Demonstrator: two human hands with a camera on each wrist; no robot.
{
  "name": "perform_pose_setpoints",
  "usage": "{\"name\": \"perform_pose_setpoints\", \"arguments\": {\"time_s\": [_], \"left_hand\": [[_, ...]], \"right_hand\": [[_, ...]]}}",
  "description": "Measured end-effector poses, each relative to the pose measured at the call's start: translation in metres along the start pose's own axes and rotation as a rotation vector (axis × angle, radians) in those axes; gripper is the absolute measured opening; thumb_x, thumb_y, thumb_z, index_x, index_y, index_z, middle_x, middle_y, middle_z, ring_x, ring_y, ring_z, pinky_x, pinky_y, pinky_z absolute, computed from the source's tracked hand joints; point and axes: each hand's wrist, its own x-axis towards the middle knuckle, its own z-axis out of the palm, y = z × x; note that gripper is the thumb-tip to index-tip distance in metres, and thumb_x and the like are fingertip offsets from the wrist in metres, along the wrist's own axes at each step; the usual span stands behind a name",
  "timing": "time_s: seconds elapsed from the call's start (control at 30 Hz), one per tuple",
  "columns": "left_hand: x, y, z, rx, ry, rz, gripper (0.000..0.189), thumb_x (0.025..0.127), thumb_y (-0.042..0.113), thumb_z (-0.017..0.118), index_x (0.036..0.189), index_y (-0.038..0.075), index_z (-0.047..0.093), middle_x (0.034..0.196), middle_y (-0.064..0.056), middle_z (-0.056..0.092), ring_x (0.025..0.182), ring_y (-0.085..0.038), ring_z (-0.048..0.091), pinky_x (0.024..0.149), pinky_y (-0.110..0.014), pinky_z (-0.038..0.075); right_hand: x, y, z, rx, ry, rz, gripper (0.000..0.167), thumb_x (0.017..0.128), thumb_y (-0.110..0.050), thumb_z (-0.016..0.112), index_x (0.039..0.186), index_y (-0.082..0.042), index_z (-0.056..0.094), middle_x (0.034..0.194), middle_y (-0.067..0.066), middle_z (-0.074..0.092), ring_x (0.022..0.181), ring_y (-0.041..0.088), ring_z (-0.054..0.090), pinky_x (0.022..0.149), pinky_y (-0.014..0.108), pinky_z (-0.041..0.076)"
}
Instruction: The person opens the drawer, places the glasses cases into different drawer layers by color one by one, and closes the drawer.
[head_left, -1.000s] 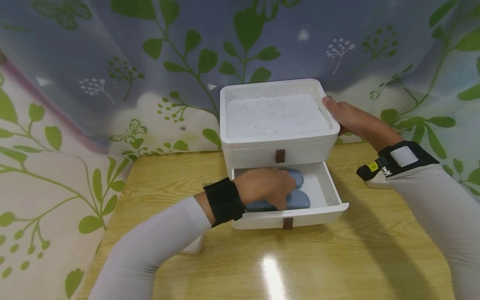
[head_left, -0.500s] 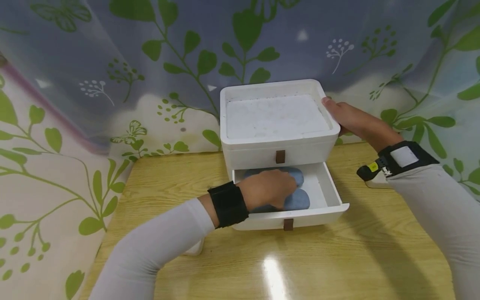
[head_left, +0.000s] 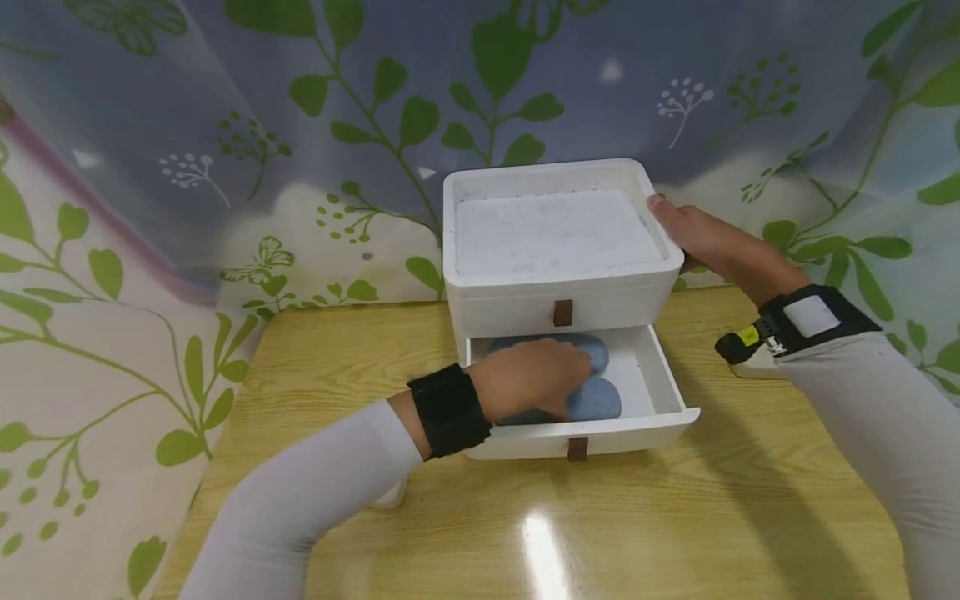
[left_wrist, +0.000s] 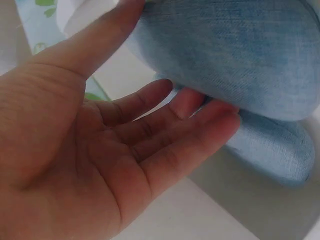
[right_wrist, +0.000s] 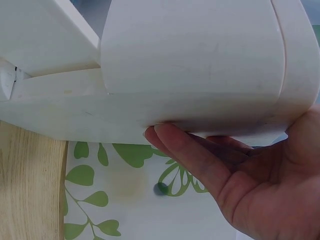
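Note:
A white two-tier drawer box (head_left: 480, 308) with brown pull tabs stands against the back cloth. Its lower drawer (head_left: 663, 392) is pulled out and holds two oblong, round-ended, denim-textured blue cases, a front case (head_left: 596, 400) and a rear case (head_left: 596, 350). My left hand (head_left: 528, 379) reaches into this drawer. In the left wrist view, thumb and fingertips lie at opposite edges of the front case (left_wrist: 235, 50), with the fingers in the gap beside the rear case (left_wrist: 280, 152). My right hand (head_left: 697, 237) grips the box's right side, thumb at the top rim, fingers (right_wrist: 190, 155) along the outer wall.
The wood-grain table (head_left: 637, 525) runs up to a leaf-patterned cloth (head_left: 315, 150) at the back and left. A small white object (head_left: 757, 364) lies partly behind the right wrist strap, and another white object (head_left: 390, 497) beneath the left forearm.
My left hand has shifted slightly over the front case, and more of the rear case's left part shows. The right hand keeps its grip on the box.

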Motion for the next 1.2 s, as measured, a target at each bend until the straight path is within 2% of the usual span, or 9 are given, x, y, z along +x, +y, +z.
{"name": "perform_pose_setpoints", "arguments": {"time_s": [0.17,0.37,0.5,0.67,0.73,0.83,1.07,1.2], "left_hand": [[-0.002,0.001,-0.003,0.001,0.061,0.019,0.04,0.094,0.041,0.077,0.12,0.013,0.064,0.1,0.002,0.07,0.082,-0.009,0.064,0.073,-0.024,0.055],[-0.015,0.008,-0.009,-0.055,0.217,0.148,0.043,0.103,0.039,0.064,0.136,0.012,0.059,0.116,0.001,0.072,0.094,-0.009,0.068,0.084,-0.024,0.055],[-0.028,0.011,-0.003,-0.15,0.316,0.214,0.04,0.105,0.037,0.061,0.138,0.014,0.061,0.115,0.003,0.073,0.095,-0.006,0.068,0.083,-0.019,0.054],[-0.043,0.012,0.013,-0.335,0.418,0.328,0.028,0.103,0.031,0.065,0.125,0.015,0.068,0.096,0.008,0.073,0.076,0.002,0.061,0.07,-0.011,0.047],[-0.047,0.014,0.02,-0.43,0.426,0.358,0.025,0.102,0.029,0.067,0.121,0.013,0.07,0.093,0.007,0.073,0.074,0.004,0.06,0.07,-0.009,0.047],[-0.051,0.016,0.032,-0.552,0.406,0.367,0.023,0.102,0.026,0.067,0.119,0.011,0.071,0.094,0.004,0.074,0.077,0.006,0.06,0.073,-0.008,0.049],[-0.062,0.016,0.065,-0.761,0.291,0.318,0.026,0.103,0.023,0.066,0.124,0.009,0.07,0.106,-0.002,0.078,0.09,0.008,0.066,0.083,-0.009,0.053],[-0.068,0.017,0.082,-0.757,0.22,0.245,0.036,0.104,0.03,0.065,0.134,0.01,0.065,0.12,-0.002,0.076,0.103,0.003,0.069,0.088,-0.012,0.054]], "right_hand": [[-0.001,-0.001,0.0,0.001,-0.003,-0.005,0.091,0.104,-0.069,0.009,0.151,0.002,0.043,0.126,0.022,0.064,0.094,0.015,0.07,0.079,0.036,0.059],[-0.004,0.0,-0.002,0.017,0.013,-0.023,0.089,0.104,-0.068,0.012,0.145,0.002,0.047,0.113,0.011,0.067,0.089,0.014,0.07,0.075,0.035,0.059],[-0.002,0.0,-0.002,0.022,0.013,-0.017,0.088,0.104,-0.069,0.012,0.145,0.001,0.047,0.113,0.012,0.067,0.089,0.014,0.07,0.076,0.035,0.059],[0.001,0.002,-0.001,0.023,0.013,-0.02,0.088,0.105,-0.065,0.01,0.145,0.004,0.046,0.113,0.014,0.068,0.088,0.012,0.069,0.074,0.035,0.058],[0.0,0.003,-0.001,0.023,0.012,-0.023,0.088,0.106,-0.065,0.009,0.145,0.005,0.046,0.113,0.015,0.068,0.088,0.012,0.069,0.074,0.035,0.058],[-0.001,0.003,-0.001,0.017,0.013,-0.022,0.088,0.105,-0.066,0.01,0.145,0.003,0.047,0.115,0.014,0.068,0.089,0.012,0.07,0.076,0.034,0.058],[-0.002,0.001,-0.001,-0.008,0.013,-0.014,0.09,0.104,-0.068,0.01,0.148,0.001,0.047,0.124,0.02,0.066,0.093,0.014,0.069,0.079,0.035,0.058],[-0.001,0.001,-0.001,-0.001,0.013,-0.011,0.09,0.104,-0.069,0.01,0.148,0.001,0.046,0.126,0.021,0.065,0.094,0.014,0.07,0.08,0.035,0.059]]}}
